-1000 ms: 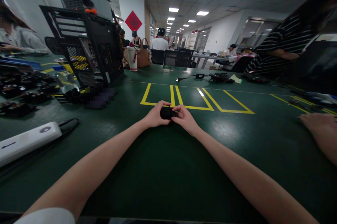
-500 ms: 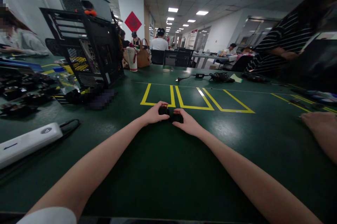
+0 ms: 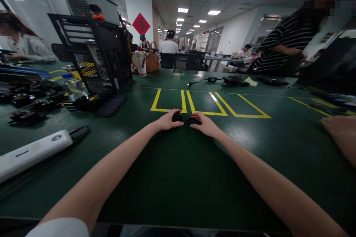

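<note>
Just in front of the yellow tape outlines on the green table, my left hand [image 3: 167, 120] is closed round a small black rounded piece [image 3: 177, 117]. Its thumb lies along the near side and the fingers curl over the far side. A short gap to the right, my right hand [image 3: 207, 124] grips a second dark piece [image 3: 195, 121], low and flat-looking, between thumb and fingers. Both pieces are held at or close to the tabletop; their exact kind is too small and dark to make out.
An open black computer case [image 3: 96, 51] stands at the left, near black parts [image 3: 27, 116] and a white power strip [image 3: 36, 151]. A paper cup [image 3: 141, 64], brown handbag [image 3: 152, 59] and coiled black cable [image 3: 235, 80] are farther back. Another person's hand [image 3: 340, 133] rests at right.
Both my hands have shifted slightly right with their pieces, and the gap between them is a little wider. The person in the striped top has moved left.
</note>
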A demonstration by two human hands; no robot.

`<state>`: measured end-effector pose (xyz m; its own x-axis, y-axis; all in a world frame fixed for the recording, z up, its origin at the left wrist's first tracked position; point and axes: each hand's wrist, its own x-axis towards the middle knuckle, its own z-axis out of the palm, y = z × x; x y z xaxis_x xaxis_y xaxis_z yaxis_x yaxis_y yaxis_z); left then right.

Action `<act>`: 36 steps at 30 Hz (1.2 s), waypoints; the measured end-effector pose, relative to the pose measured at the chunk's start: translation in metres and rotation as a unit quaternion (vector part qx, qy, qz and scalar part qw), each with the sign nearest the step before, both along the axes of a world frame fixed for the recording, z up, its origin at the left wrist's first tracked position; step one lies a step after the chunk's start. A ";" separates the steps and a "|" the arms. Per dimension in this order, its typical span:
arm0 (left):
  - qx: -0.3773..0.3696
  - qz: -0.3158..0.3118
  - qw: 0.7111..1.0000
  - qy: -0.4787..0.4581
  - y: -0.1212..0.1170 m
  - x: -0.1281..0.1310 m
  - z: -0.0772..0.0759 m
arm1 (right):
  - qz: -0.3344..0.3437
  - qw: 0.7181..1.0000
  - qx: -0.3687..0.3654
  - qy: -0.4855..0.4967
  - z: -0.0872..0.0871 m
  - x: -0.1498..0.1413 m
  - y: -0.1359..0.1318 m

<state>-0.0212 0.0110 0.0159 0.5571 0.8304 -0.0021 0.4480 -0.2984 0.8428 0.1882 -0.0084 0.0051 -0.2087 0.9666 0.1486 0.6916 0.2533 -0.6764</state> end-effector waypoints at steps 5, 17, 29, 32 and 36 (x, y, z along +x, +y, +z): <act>0.034 -0.030 0.999 0.019 -0.039 -0.007 0.003 | 0.052 0.999 0.009 -0.002 0.010 -0.011 -0.042; 0.065 -0.056 0.992 0.096 -0.196 -0.080 0.014 | 0.155 0.983 -0.078 0.060 0.042 -0.087 -0.195; 0.158 -0.004 0.976 0.152 -0.221 -0.114 0.012 | 0.116 0.944 -0.096 0.293 0.015 -0.150 -0.207; 0.190 0.035 0.969 0.156 -0.227 -0.116 0.006 | 0.127 0.953 -0.083 0.264 0.017 -0.158 -0.211; 0.240 0.104 0.952 0.156 -0.230 -0.123 -0.006 | 0.148 0.966 -0.060 0.202 0.011 -0.157 -0.216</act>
<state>-0.1443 -0.2192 0.0101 0.4144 0.8700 0.2670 0.7464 -0.4928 0.4473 0.0312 -0.2243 0.0164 -0.4276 0.8887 0.1652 0.2749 0.3020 -0.9128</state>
